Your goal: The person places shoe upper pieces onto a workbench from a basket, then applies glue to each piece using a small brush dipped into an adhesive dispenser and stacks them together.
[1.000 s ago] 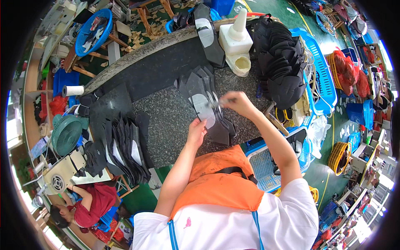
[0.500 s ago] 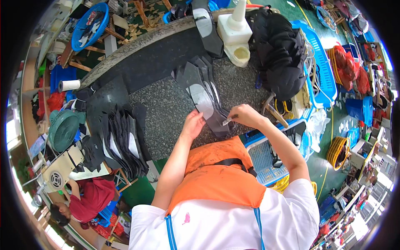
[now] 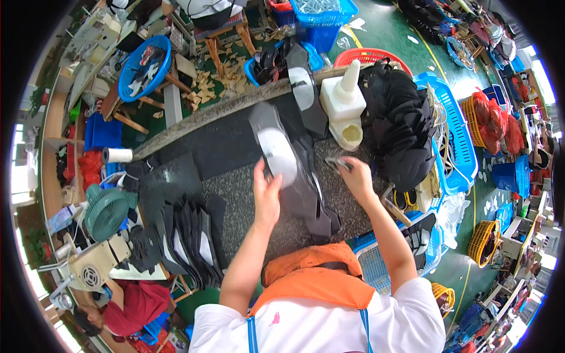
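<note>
My left hand grips a dark grey, flat shoe-upper piece by its edge, the thumb on its white oval patch. The piece is tilted and blurred by motion. Beneath and beside it, several similar dark pieces lie fanned on the speckled worktop. My right hand is closed on a small brush, its pale end pointing left, apart from the pieces. Just beyond that hand stands a white plastic glue bottle with a cone top and an open cup in front.
Overlapping black pieces are heaped on the right, beside a blue basket. More dark pieces stand in a row at the left, near a green fan. A hammer lies at the worktop's right edge. Someone in a red top sits lower left.
My left hand has lifted the upper piece away from the stack, up and to the left. My right hand has drawn the brush away from the pieces, toward the glue bottle. The view has shifted.
</note>
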Tool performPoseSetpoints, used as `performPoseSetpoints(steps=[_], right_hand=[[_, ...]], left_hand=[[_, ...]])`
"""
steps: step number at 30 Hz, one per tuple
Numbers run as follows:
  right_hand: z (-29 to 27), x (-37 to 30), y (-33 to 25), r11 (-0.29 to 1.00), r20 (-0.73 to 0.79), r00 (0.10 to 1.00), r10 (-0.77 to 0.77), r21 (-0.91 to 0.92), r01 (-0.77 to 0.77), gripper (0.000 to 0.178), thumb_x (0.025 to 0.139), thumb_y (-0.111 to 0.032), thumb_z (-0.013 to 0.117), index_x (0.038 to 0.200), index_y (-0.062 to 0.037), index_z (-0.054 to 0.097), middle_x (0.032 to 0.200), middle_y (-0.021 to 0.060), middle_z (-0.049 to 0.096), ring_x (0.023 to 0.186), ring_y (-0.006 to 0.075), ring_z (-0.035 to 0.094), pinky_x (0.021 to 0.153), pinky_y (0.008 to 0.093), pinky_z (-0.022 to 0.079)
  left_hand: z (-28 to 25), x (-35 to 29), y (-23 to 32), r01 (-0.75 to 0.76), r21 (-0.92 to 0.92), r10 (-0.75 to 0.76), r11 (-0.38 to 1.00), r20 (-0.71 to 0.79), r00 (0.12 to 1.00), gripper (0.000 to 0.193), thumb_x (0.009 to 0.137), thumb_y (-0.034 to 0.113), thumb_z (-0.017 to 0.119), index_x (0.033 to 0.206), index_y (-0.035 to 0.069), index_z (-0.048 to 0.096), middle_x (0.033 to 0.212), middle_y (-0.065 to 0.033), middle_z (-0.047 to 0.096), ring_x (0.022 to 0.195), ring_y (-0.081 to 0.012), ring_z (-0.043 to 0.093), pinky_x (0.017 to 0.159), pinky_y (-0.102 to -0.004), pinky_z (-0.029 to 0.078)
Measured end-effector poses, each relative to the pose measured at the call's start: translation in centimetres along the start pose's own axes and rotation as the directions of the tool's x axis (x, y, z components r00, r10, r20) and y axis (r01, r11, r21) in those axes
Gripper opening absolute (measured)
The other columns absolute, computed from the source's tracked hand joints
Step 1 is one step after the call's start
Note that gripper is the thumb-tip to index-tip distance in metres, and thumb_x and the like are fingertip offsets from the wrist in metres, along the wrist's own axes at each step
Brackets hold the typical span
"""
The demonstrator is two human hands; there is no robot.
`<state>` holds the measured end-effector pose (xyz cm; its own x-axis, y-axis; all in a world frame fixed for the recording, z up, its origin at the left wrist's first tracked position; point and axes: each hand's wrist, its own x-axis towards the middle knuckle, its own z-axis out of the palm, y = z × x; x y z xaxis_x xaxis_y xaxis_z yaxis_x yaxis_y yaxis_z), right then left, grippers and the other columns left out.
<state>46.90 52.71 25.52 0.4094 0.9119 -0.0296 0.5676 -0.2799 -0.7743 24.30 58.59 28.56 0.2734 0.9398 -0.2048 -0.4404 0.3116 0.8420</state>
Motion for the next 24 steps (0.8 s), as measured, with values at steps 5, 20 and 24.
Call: performPoseSetpoints(steps=[5, 20, 24], right_hand=[[-0.9, -2.4, 1.4, 0.953, -0.021, 0.968, 0.251, 0.183, -0.243, 0.017, 0.075, -0.008, 0.063, 0.090, -0.0020, 0.064, 0.076, 0.0123, 0.064, 0.066, 0.0200, 0.063, 0.058, 0.0276, 0.048], [5.7, 2.4, 0.2, 0.952, -0.022, 0.953, -0.303, 0.030, 0.304, 0.018, 0.071, -0.004, 0.063, 0.089, -0.0027, 0.064, 0.087, 0.0135, 0.062, 0.080, 0.0302, 0.061, 0.070, 0.0347, 0.048], [0.8, -4.2, 2.6, 0.950, 0.275, 0.932, -0.234, 0.268, 0.159, 0.021, 0.069, -0.002, 0.063, 0.090, -0.0030, 0.064, 0.086, 0.0130, 0.061, 0.080, 0.0285, 0.061, 0.070, 0.0349, 0.048]], left_hand=[[3.4, 16.2, -2.0, -0.109, 0.014, 0.107, 0.994, 0.075, 0.991, 0.051, 0.084, 0.000, 0.050, 0.131, 0.003, 0.030, 0.110, -0.0107, 0.053, 0.100, -0.0170, 0.051, 0.089, -0.0305, 0.039], [-2.8, -8.2, -10.5, 0.440, 0.331, -0.329, 0.835, -0.341, 0.881, 0.034, 0.078, 0.007, 0.062, 0.108, 0.000, 0.047, 0.090, -0.0065, 0.055, 0.078, -0.0116, 0.051, 0.073, -0.0244, 0.042], [-3.3, -6.9, -11.1, 0.499, 0.288, -0.397, 0.817, -0.347, 0.850, 0.031, 0.078, 0.012, 0.065, 0.101, -0.002, 0.049, 0.076, -0.0044, 0.055, 0.065, -0.0107, 0.052, 0.057, -0.0229, 0.042]])
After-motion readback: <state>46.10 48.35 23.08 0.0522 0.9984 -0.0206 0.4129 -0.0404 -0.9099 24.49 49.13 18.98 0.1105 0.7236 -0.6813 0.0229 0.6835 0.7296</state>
